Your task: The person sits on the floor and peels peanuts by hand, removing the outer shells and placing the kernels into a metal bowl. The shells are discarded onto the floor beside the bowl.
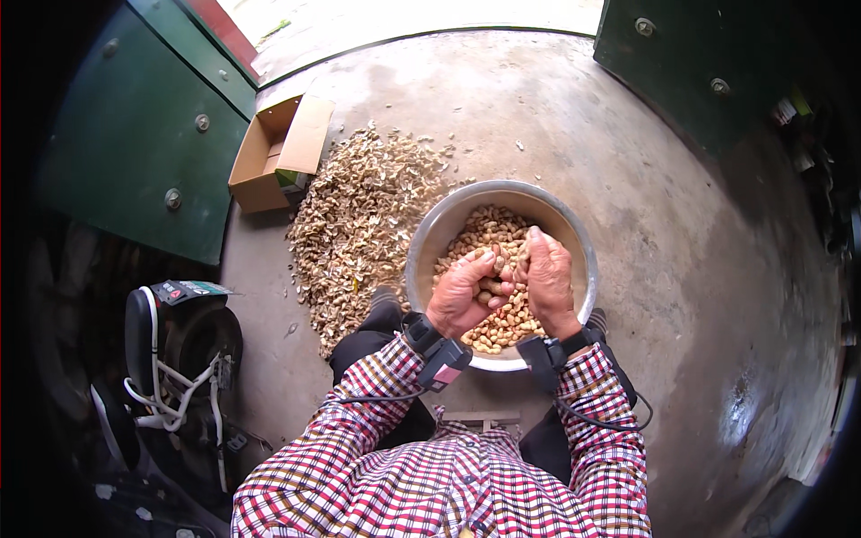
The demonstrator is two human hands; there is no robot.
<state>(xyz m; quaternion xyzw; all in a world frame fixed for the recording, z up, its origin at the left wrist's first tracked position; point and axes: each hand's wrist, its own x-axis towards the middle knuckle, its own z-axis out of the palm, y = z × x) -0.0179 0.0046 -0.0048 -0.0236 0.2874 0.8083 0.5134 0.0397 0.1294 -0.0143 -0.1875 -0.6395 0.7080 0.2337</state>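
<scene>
Nearest to us, we see the checked shirt (430, 493) of the person, and on the left wrist a black strap carrying a small dark device (444, 361). A little farther, both hands meet above the metal basin (581, 233). The left hand (457, 296) is curled, palm upward, and grips several unshelled peanuts (490, 292) in its fingers. The right hand (550, 273) has its thumb and fingers drawn together, just beside the left thumb; we cannot tell if a peanut is pinched there. Inside the basin, smaller and paler peanut kernels (491, 339) lie at the near side, while more peanuts in the shell lie at the far side. Left of the basin, we observe a wide heap of broken peanut shells (359, 224) on the concrete floor (668, 296). Beyond its far left edge, a cardboard box (307, 134) stands open. Farthest, dark green door panels (143, 152) flank a bright doorway (430, 13).
</scene>
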